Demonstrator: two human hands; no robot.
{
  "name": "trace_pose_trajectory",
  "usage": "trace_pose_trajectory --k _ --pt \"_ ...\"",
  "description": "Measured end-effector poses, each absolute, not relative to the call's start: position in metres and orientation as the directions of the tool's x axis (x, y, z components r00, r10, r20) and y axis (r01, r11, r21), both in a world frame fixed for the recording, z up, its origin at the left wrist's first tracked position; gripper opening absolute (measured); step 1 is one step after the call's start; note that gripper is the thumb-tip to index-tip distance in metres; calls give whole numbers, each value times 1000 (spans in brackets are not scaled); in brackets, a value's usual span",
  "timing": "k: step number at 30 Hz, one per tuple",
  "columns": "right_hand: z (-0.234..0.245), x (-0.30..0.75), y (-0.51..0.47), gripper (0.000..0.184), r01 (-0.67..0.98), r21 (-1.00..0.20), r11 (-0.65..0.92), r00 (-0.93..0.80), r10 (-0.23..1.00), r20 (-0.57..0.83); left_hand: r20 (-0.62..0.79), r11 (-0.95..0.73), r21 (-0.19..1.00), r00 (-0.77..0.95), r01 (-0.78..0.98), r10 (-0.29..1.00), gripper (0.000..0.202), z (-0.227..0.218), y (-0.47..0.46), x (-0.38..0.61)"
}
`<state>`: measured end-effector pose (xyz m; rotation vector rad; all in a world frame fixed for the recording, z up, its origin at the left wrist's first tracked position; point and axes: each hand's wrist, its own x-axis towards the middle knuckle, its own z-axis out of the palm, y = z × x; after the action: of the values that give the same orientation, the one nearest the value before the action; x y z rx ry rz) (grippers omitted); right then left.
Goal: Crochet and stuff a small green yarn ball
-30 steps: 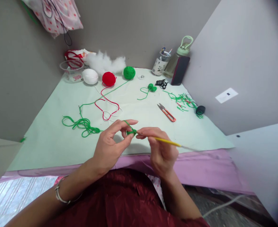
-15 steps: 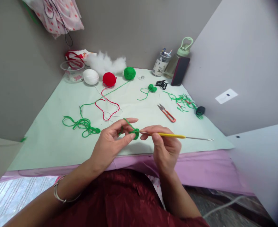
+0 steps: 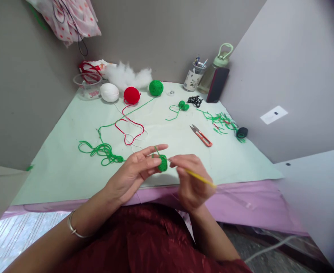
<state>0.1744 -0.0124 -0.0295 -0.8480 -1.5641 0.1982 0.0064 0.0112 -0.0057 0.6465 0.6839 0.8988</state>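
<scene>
My left hand [image 3: 132,172] pinches a small green crochet piece [image 3: 162,163] between thumb and fingers, with the green yarn strand running over its index finger. My right hand [image 3: 192,181] grips a yellow-handled crochet hook [image 3: 201,179], whose tip points into the green piece. The hook's rear end slants down to the right and looks blurred. Both hands hover above the near edge of the pale green mat [image 3: 70,125]. The working yarn leads back through a loose green tangle [image 3: 102,151] to a green yarn ball [image 3: 156,87].
At the back lie a white yarn ball [image 3: 109,92], a red yarn ball [image 3: 131,94], white stuffing [image 3: 128,75] and a clear bowl [image 3: 86,84]. Red snips [image 3: 201,135], green yarn scraps [image 3: 220,120], a pen cup [image 3: 193,75], a bottle [image 3: 216,68] and a black spool [image 3: 241,132] sit on the right.
The hook has swung from nearly level to slanting down to the right, and my right hand dropped slightly. The green piece has turned in my left fingers and shows more of its round face.
</scene>
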Motion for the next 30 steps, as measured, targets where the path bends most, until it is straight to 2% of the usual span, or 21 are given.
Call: trace_pose_trajectory --k 3,5,7,9,12,16,20,23,26,30 --pt "-21 177 -9 18 114 -784 610 217 755 619 -208 364 808 354 -464 912 36 -4 12 3" --pt "-19 177 -8 17 -28 -827 562 227 809 542 -148 276 862 309 -424 939 34 -4 11 4" --pt "-20 176 -7 16 -44 -837 546 172 829 532 -81 214 895 328 -391 941 32 -5 10 5" --pt "-21 175 -7 17 15 -829 558 103 824 557 -36 180 911 363 -370 931 30 -7 9 8" --pt "-22 174 -10 22 79 -810 581 43 810 585 -32 153 926 333 -344 942 32 -8 8 10" --pt "-22 174 -13 21 77 -801 593 48 801 597 -74 213 900 346 -382 935 49 -6 8 11" --pt "-25 175 -10 18 -139 -845 517 122 855 504 -141 311 864 403 -396 904 62 -5 10 8" --pt "-23 177 -6 16 -285 -861 420 146 907 394 -197 410 827 484 -385 853 59 -5 14 3" --pt "-19 181 -1 16 -404 -849 339 148 941 305 -196 473 783 562 -403 803 52 -4 16 0" --pt "-17 181 -1 14 -481 -850 216 61 975 213 -153 403 803 501 -439 852 45 -3 11 6"
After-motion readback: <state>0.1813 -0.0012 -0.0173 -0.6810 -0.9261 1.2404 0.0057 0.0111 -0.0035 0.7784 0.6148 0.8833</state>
